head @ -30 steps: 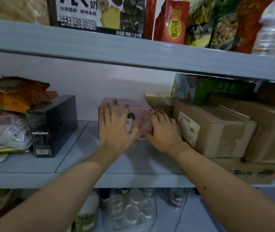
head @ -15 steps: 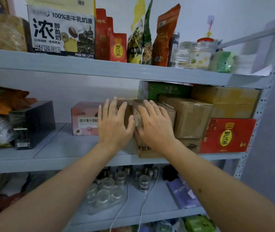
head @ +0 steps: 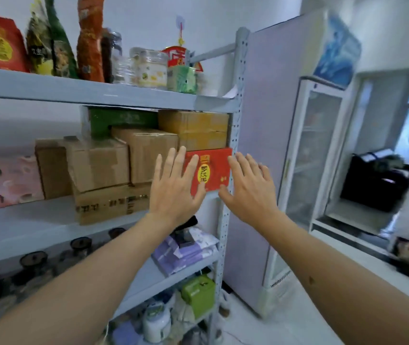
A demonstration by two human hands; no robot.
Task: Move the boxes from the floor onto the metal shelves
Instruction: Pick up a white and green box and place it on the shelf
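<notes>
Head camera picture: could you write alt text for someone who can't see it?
Two open hands, left hand and right hand, reach toward a red box on a grey metal shelf stacked with cardboard boxes.

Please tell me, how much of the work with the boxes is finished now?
Done: cardboard boxes, a red box and a pink box sit on the middle shelf. In hand: nothing; the left hand and right hand are open before the red box. Left: unclear, the visible floor shows no boxes.
</notes>
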